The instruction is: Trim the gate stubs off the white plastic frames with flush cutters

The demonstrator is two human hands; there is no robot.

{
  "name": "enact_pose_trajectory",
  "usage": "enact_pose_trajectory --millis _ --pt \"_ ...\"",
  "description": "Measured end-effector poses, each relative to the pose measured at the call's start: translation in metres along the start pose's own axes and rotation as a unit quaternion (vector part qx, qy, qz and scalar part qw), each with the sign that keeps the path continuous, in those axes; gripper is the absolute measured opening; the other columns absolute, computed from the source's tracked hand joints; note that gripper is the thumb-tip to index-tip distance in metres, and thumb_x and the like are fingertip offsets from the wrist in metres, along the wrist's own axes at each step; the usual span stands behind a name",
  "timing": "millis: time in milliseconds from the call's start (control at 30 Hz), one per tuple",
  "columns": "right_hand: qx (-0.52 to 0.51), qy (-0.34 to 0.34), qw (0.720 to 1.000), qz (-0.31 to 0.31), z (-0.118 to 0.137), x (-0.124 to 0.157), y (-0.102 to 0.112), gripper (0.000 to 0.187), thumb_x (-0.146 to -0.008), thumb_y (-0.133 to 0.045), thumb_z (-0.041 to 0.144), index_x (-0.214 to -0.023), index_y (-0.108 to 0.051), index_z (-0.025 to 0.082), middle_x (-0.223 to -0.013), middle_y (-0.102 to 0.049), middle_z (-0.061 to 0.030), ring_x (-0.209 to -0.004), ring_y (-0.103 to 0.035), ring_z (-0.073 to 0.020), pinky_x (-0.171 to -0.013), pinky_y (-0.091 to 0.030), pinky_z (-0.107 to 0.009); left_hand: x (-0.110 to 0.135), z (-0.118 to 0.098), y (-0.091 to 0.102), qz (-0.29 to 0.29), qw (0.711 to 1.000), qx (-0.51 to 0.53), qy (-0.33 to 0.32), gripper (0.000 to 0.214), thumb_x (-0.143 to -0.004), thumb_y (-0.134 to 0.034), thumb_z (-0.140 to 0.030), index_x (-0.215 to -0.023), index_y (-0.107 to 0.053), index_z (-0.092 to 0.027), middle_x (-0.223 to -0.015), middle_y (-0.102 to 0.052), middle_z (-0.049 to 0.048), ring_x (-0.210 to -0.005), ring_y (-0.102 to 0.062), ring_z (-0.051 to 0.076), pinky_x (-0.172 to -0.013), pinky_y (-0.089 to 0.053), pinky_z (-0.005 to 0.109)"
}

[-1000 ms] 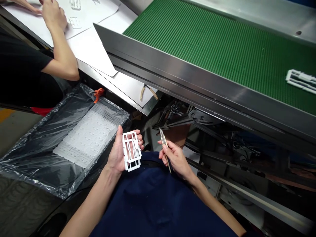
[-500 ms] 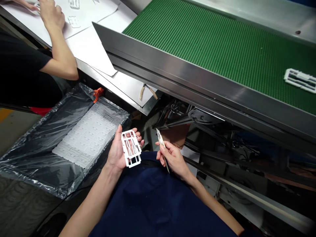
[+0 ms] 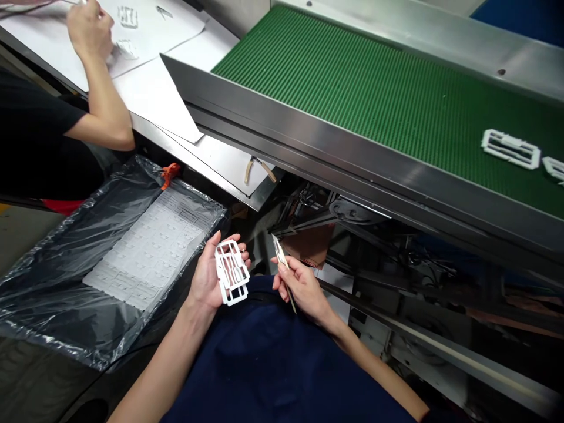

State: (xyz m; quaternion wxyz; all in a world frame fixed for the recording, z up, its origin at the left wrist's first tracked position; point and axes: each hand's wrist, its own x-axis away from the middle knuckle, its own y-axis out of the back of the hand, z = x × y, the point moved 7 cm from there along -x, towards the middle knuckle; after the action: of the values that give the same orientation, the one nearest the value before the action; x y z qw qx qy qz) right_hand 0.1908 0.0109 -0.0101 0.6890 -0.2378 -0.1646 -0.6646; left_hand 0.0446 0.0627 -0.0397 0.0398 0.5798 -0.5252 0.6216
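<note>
Two flat white plastic frames (image 3: pixel 232 267) with slots and thin inner bars lie overlapping in my left hand (image 3: pixel 204 281). My fingers curl up behind them and the thumb rests along their left side. My right hand (image 3: pixel 304 288) pinches a slim craft knife (image 3: pixel 280 252) with a pale handle. Its metallic tip points up and away from me, and the handle end sticks out below my fingers. The knife and the frames are apart, both in front of my dark blue clothing.
A bin lined with clear plastic (image 3: pixel 48 282) holds stacked white parts (image 3: pixel 150 247), an orange clamp (image 3: pixel 170 174) on its rim. Pliers (image 3: pixel 259 169) lie at the table's corner. White frames (image 3: pixel 511 149) sit on the green conveyor belt (image 3: pixel 352 82). A co-worker's arm (image 3: pixel 103 106) is upper left.
The view has shifted slightly. The frame on the belt appears farther left, and part of a second one now shows at the right edge. Both hands keep their holds.
</note>
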Motion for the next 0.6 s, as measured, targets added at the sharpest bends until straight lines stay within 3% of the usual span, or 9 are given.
enact_pose_trajectory --millis 167,300,433,600 --pt "0.004 -0.001 1.0 0.006 -0.002 -0.003 -0.001 0.039 -0.089 -0.047 0.046 -0.113 -0.052 0.015 -0.065 -0.057 0.0009 -0.045 -0.046 -0.0058 -0.042 -0.036 -0.016 -0.002 0.005 0.012 -0.028 1.0 -0.008 0.01 0.025 -0.088 -0.047 -0.031 -0.09 -0.063 -0.012 -0.071 -0.068 0.0068 -0.064 -0.066 0.018 -0.065 -0.057 0.035" --pt "0.063 0.02 0.997 -0.029 -0.004 -0.029 0.01 0.042 -0.089 -0.046 0.044 -0.12 -0.051 0.017 -0.074 -0.059 -0.0013 -0.052 -0.05 -0.0074 -0.047 -0.042 -0.018 -0.003 0.007 0.019 -0.056 0.998 -0.02 0.008 0.015 -0.084 -0.049 -0.018 -0.087 -0.062 -0.011 -0.068 -0.067 0.006 -0.055 -0.064 0.017 -0.051 -0.056 0.029" --pt "0.205 0.054 0.975 -0.073 0.009 -0.087 0.014 0.042 -0.088 -0.043 0.032 -0.127 -0.05 0.021 -0.082 -0.061 -0.0031 -0.063 -0.056 -0.0114 -0.057 -0.047 -0.023 -0.005 0.012 0.021 -0.054 0.998 -0.022 0.018 0.008 -0.083 -0.054 -0.017 -0.079 -0.06 -0.013 -0.063 -0.064 0.0024 -0.051 -0.062 0.014 -0.047 -0.054 0.025" --pt "0.3 0.08 0.947 -0.088 0.047 -0.176 -0.022 0.058 -0.081 -0.048 0.013 -0.138 -0.04 0.019 -0.11 -0.06 -0.0095 -0.1 -0.057 -0.0231 -0.086 -0.045 -0.033 -0.002 0.016 0.027 -0.068 0.997 -0.034 0.027 0.006 -0.077 -0.065 -0.013 -0.078 -0.059 -0.014 -0.064 -0.064 0.0007 -0.053 -0.064 0.013 -0.048 -0.055 0.023"
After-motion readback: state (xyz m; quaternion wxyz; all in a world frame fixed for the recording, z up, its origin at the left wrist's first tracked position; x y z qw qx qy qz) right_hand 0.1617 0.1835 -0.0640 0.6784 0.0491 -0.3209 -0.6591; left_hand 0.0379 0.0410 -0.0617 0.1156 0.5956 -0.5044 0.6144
